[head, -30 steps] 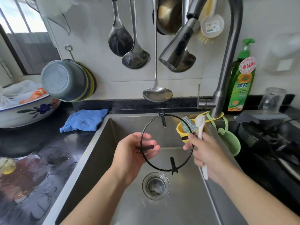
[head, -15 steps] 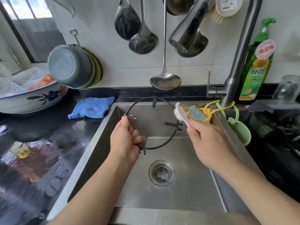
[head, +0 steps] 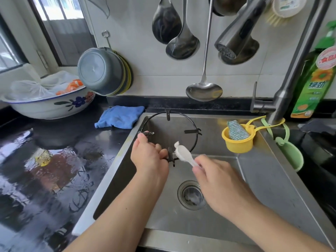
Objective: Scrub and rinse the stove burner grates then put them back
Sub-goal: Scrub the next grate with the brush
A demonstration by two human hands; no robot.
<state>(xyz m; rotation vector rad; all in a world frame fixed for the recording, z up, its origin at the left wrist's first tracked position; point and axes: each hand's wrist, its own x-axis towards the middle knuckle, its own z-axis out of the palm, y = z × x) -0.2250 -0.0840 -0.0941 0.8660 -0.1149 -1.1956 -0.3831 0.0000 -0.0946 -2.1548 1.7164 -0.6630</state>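
Note:
A black round burner grate (head: 195,135) with several short prongs hangs tilted over the steel sink (head: 263,179). My left hand (head: 149,159) grips its lower left rim, fingers curled around the ring. My right hand (head: 218,182) holds a white brush (head: 182,154) by the handle. The brush head touches the grate's near prong (head: 171,157), just right of my left fingers. No water runs from the faucet head (head: 234,40) above.
A yellow cup with a steel scourer (head: 236,137) and a green cup (head: 292,155) hang at the sink's right. Drain (head: 191,195) below my hands. Blue cloth (head: 120,117), floral basin (head: 49,104) and wet black counter (head: 45,160) lie left. Ladles (head: 203,88) hang overhead; soap bottle (head: 312,84) right.
The grate has tipped back and my left hand has shifted to its lower left rim. My right hand has swung the brush from the grate's right side down onto the near prong.

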